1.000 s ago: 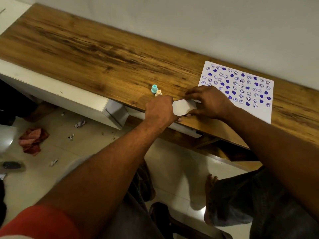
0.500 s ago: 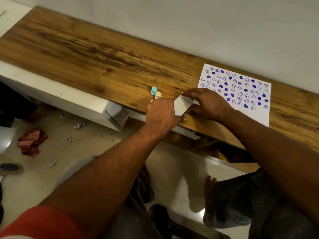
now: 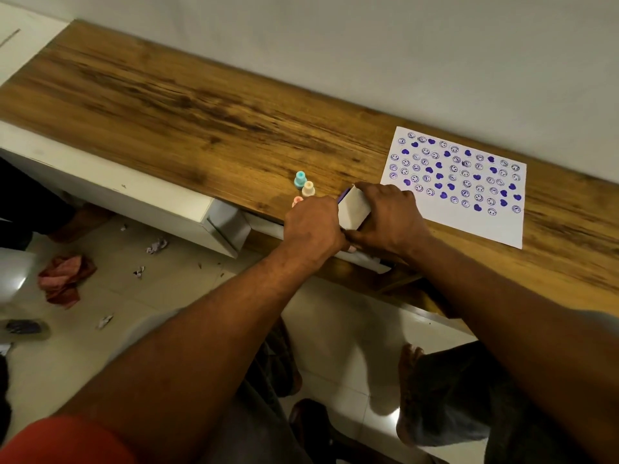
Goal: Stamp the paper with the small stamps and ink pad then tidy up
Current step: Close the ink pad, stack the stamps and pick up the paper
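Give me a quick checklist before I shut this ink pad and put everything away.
1. Paper filled: ok, rows of purple smileys and hearts cover it.
2. Ink pad shut: not ok, it is tilted open with purple showing at its edge.
3. Grip: ok, left hand and right hand both hold it.
4. Stamps off the paper: ok, teal stamp, cream stamp and pink stamp stand together.
5. Stamp faces clean: cannot tell.

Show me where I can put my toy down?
The long tabletop left of the small stamps is bare, and the corner right of the paper. Crowded: the front edge, where left hand and right hand hold the ink pad.
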Demonstrator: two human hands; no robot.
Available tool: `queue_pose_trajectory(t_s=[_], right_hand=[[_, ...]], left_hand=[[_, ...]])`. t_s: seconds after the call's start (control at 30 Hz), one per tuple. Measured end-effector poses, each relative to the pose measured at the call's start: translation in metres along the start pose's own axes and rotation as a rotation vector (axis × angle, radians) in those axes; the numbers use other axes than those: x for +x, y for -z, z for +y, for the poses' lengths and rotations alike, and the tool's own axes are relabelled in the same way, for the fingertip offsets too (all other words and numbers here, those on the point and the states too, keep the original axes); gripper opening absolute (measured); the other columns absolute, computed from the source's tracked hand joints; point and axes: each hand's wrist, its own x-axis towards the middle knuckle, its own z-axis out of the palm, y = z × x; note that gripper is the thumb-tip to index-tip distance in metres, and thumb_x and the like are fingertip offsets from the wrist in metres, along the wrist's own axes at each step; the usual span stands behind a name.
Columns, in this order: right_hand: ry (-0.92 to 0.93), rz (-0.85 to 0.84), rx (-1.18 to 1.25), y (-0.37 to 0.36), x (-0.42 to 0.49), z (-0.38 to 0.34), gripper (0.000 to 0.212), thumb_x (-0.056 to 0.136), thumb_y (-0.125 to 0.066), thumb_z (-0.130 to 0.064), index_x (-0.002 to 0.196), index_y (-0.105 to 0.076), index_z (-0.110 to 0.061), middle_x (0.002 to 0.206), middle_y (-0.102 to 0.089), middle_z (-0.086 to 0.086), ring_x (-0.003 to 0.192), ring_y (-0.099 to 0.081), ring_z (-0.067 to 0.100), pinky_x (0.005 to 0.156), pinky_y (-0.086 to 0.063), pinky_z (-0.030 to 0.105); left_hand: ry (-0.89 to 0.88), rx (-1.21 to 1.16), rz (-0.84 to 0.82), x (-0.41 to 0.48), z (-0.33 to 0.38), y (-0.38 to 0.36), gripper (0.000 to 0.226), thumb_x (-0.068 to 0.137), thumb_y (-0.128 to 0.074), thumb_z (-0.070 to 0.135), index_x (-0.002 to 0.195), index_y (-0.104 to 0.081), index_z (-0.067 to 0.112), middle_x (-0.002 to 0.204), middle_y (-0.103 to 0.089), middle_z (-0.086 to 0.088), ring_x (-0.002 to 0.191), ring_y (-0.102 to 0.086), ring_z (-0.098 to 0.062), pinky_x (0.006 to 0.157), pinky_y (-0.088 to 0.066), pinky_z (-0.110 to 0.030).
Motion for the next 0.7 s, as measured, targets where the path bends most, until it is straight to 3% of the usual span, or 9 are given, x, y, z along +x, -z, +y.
queue_pose_trajectory(t_s=[0.23, 0.5, 0.7], right_hand=[[0.047, -0.003, -0.010, -0.001, -0.007, 0.007, 0.109, 0.067, -0.059, -0.088, 0.152, -0.034, -0.024, 0.145, -0.054, 0.001, 0.129, -0.051, 0.024, 0.107, -0.037, 0.049], [0.013, 0.021, 0.039, -0.006, -0.002, 0.007, 0.106, 0.066, -0.074, -0.074, 0.151, -0.036, -0.023, 0.144, -0.054, 0.003, 0.130, -0.050, 0.026, 0.107, -0.037, 0.050], [-0.018, 0.019, 0.059, -0.008, 0.001, 0.009, 0.107, 0.062, -0.074, -0.078, 0.149, -0.039, -0.025, 0.142, -0.057, 0.000, 0.128, -0.052, 0.023, 0.106, -0.039, 0.050]], left_hand=[[0.043, -0.069, 0.036, 0.005, -0.011, -0.012, 0.071, 0.068, -0.092, 0.057, 0.124, -0.062, 0.023, 0.114, -0.067, -0.003, 0.108, -0.062, -0.021, 0.074, -0.049, -0.034], [0.002, -0.139, 0.049, 0.007, -0.010, -0.018, 0.077, 0.068, -0.093, 0.055, 0.131, -0.062, 0.023, 0.120, -0.069, -0.002, 0.110, -0.064, -0.022, 0.084, -0.059, -0.039], [-0.014, -0.175, 0.055, 0.007, -0.007, -0.019, 0.074, 0.071, -0.092, 0.051, 0.132, -0.062, 0.022, 0.121, -0.070, -0.003, 0.109, -0.067, -0.021, 0.084, -0.059, -0.038]])
